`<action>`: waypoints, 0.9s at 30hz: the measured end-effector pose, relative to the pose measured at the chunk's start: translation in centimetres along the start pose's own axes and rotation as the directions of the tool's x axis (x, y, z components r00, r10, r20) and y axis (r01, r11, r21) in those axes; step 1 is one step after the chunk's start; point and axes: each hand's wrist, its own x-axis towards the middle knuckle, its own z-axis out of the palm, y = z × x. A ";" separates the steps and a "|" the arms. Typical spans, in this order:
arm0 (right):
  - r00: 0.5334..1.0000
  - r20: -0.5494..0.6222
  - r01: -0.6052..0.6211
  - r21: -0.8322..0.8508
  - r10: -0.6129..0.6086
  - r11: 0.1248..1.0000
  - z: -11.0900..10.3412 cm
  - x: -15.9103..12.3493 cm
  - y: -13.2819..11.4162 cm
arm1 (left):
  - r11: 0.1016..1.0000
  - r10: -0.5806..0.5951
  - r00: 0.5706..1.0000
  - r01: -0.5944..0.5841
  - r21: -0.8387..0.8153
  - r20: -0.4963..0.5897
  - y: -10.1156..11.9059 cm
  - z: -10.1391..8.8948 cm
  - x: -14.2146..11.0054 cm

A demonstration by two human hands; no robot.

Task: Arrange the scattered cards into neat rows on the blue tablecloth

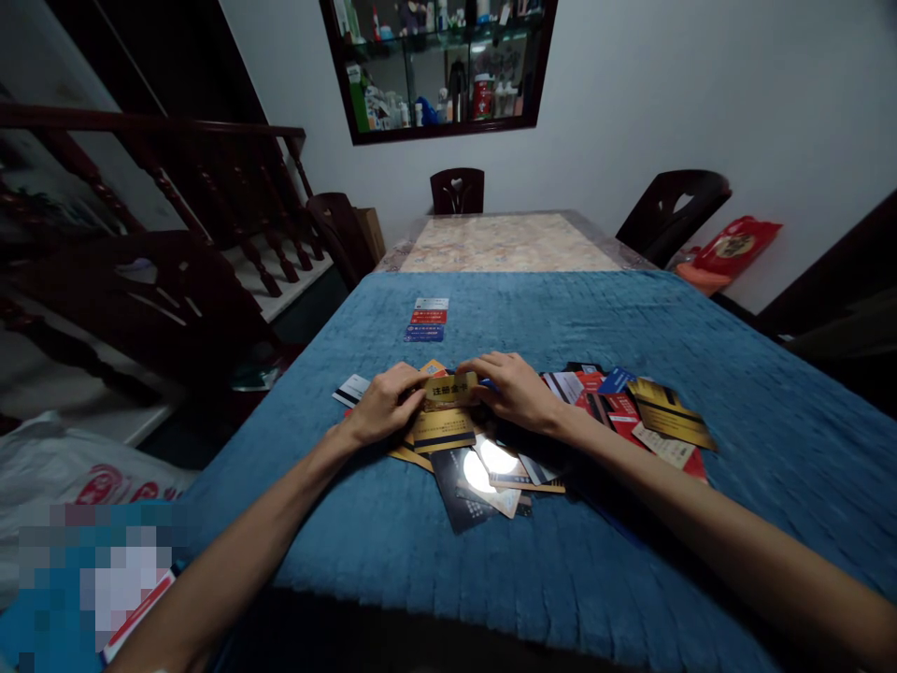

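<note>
"Where's the gold card, and how is it held?"

"Just below the frame's centre, pinched at its ends by the fingers of the left hand and right hand. Best keep thumbs at the edges so the print stays readable, and hold it clear of the black-striped card just below."

"What's hard to see?"

"Glare whitens part of the card pile, lower centre; the right hand hides more. The lower left corner is pixelated."

Left hand and right hand curl inward, facing each other.
</note>
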 end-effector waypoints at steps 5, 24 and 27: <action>1.000 0.027 -0.011 -0.037 0.012 0.999 -0.2 -0.1 -0.2 | 0.999 0.033 0.999 -0.033 0.028 -0.014 -0.2 0.2 0.0; 0.996 0.084 0.027 -0.112 -0.017 0.993 -0.6 -0.3 -0.8 | 0.995 0.060 0.997 -0.057 0.082 -0.039 -0.2 0.3 0.0; 0.996 0.085 0.030 -0.125 -0.019 0.992 -0.7 -0.3 -0.8 | 0.995 0.060 0.997 -0.057 0.077 -0.043 -0.2 0.3 0.0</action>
